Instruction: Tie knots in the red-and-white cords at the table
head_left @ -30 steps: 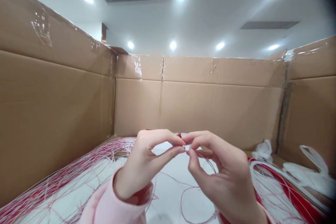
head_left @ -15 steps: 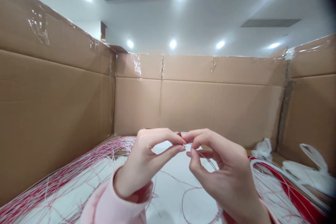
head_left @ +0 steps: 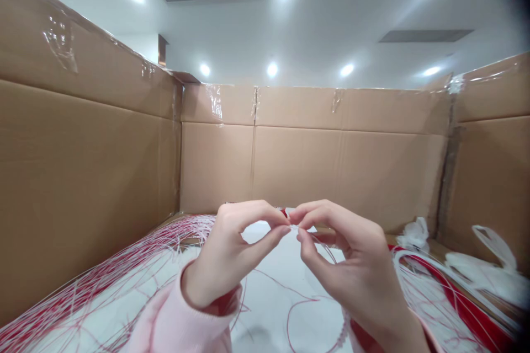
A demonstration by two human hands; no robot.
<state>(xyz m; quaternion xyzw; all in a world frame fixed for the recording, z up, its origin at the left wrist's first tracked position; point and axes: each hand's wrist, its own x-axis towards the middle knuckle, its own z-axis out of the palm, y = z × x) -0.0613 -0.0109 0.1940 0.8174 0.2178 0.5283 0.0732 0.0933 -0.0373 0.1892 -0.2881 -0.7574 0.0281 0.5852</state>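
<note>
Thumb and index finger of my left hand [head_left: 248, 245] pinch a thin pale thread [head_left: 293, 226] in front of me. The fingertips of my right hand [head_left: 348, 253] close on the same thread, almost touching the left ones. From the right fingers, fine strands [head_left: 329, 251] trail down behind the palm. Below the hands, a red thread [head_left: 290, 314] loops across a white surface [head_left: 265, 292]. By my right wrist hangs a pale, bumpy, bead-like strand [head_left: 343, 331]. Any knot or small piece between the fingertips is too small to make out.
A large bundle of red and white threads [head_left: 103, 276] spreads along the left side. At the right lie white plastic bags [head_left: 484, 270], a red strip [head_left: 467, 300] and more loose threads. Taped cardboard walls [head_left: 306, 171] stand at the left, back and right.
My right thumb and fingers have drawn together, closer to the left fingertips. The left hand has barely shifted and still pinches.
</note>
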